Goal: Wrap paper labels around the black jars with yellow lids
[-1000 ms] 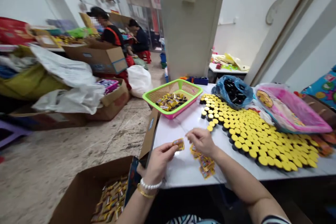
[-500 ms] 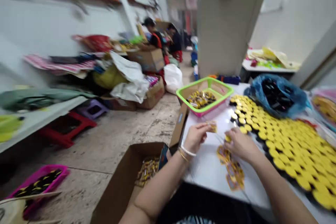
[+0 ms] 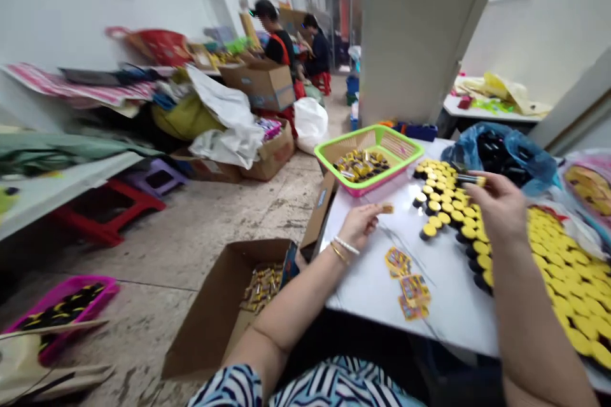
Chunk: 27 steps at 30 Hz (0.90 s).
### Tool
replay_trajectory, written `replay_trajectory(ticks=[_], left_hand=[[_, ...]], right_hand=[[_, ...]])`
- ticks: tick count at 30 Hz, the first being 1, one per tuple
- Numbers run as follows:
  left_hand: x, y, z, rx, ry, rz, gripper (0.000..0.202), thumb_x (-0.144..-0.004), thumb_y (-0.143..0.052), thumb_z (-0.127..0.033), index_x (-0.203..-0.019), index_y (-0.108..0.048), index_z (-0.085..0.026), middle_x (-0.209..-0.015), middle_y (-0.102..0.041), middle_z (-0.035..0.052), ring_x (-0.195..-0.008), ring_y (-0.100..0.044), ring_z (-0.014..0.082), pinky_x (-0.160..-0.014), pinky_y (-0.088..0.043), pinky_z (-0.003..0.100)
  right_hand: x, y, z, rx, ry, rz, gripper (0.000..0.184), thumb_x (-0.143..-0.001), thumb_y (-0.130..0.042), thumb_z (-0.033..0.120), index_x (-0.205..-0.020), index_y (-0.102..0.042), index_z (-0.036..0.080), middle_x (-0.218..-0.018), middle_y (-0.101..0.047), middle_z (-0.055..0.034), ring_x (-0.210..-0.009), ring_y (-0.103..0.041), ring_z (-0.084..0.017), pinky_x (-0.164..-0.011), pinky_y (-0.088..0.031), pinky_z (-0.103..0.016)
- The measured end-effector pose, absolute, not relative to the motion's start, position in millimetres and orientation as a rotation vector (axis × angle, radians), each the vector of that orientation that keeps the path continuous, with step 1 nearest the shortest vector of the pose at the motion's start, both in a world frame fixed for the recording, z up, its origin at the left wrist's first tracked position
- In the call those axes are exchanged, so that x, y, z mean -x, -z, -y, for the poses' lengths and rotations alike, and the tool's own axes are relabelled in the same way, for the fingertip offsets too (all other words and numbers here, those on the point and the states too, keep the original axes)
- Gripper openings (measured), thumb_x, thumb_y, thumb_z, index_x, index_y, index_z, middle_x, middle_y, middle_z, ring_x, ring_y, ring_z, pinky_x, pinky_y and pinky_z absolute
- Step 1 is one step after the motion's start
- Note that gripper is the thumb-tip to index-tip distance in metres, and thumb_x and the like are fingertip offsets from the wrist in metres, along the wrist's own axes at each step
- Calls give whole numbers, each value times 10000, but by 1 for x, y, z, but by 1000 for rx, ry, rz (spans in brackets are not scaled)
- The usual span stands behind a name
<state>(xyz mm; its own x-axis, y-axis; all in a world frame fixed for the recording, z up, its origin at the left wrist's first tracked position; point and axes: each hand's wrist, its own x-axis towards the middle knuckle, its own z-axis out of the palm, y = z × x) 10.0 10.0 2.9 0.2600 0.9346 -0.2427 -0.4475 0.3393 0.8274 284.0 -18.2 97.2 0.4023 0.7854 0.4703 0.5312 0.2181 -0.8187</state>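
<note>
The right hand (image 3: pixel 501 206) has swung from the yellow printed labels (image 3: pixel 414 292) to the black yellow-topped cylinders (image 3: pixel 556 254), fingers closed on one dark cylinder (image 3: pixel 469 178) above the white desk (image 3: pixel 363 292) — the left hand (image 3: pixel 358 227) pinches a small yellowish label (image 3: pixel 388 208), both occupied.

1. This is looking like a workshop.
2. Yellow-topped pieces (image 3: pixel 469 222) are crowding a table (image 3: pixel 360 283).
3. Boxes (image 3: pixel 203 311) and sacks (image 3: pixel 311 126) are standing about the floor (image 3: pixel 231 219).
4. Two people (image 3: pixel 278 44) are sitting further back.

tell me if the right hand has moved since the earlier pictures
Yes: judged against the blue bag, the right hand has moved forward and right, closer to it and away from the printed cards.
</note>
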Motion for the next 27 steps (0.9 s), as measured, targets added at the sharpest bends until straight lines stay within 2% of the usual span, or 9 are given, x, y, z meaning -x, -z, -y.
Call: replay_trajectory(ticks=[1,3,6,9,13,18,24,27], left_hand=[[-9,-2,-13,-652,-1039,-820,392,-676,-909,-272,-1014,-821,-93,-1008,-777,146,-507,-336,11,-412,-120,182],[-7,0,-18,-566,-1037,-777,365,-659,-917,-218,-977,-791,-91,-918,-752,98,-497,-356,2,-394,-136,146],[-3,3,-19,-493,-1017,-690,329,-647,-925,-171,-896,-723,-98,-748,-652,4,-474,-370,-5,-374,-161,105],[-2,4,-17,-442,-967,-632,346,-655,-920,-145,-899,-677,-108,-689,-574,-41,-455,-376,-7,-354,-168,90],[-3,2,-16,-383,-903,-595,348,-715,-882,-129,-992,-672,-112,-769,-618,-20,-468,-416,-8,-347,-193,86],[-3,1,-15,-328,-931,-575,303,-724,-870,-118,-936,-654,-108,-803,-640,-2,-488,-439,-2,-344,-190,98],[-7,-1,-6,-514,-997,-702,378,-665,-937,-233,-910,-698,-73,-742,-637,13,-501,-461,12,-373,-189,121],[-7,-2,-2,-617,-1049,-739,439,-652,-953,-327,-925,-734,-61,-694,-620,18,-540,-504,43,-399,-214,144]], right_hand=[[-268,-88,16,1348,-571,1221,474,-783,-790,414,-1207,-735,208,-903,-729,-58,-696,-660,-188,-700,-564,-376],[-236,-63,14,1162,-952,1154,490,-712,-855,392,-1151,-732,211,-881,-719,-23,-681,-674,-166,-653,-577,-335],[-207,-34,12,1043,-1157,1129,452,-713,-891,395,-1100,-751,209,-884,-729,-18,-759,-695,-161,-654,-595,-297],[-202,-26,12,1007,-1167,1151,434,-728,-901,378,-1108,-770,212,-911,-748,-17,-784,-683,-140,-690,-610,-282],[-203,-30,14,1048,-1162,1174,442,-718,-909,397,-1091,-774,202,-919,-756,-19,-803,-690,-145,-707,-631,-295],[-194,-27,18,1148,-1100,1159,454,-693,-918,446,-1009,-724,184,-911,-762,-30,-797,-732,-174,-778,-675,-375],[-189,-15,24,1196,-991,1300,378,-769,-860,401,-1042,-682,211,-1171,-770,-86,-1012,-764,-224,-897,-655,-388],[-188,-12,25,1113,-1077,1281,366,-795,-838,388,-1050,-625,235,-1081,-776,-54,-968,-763,-215,-860,-650,-383]])
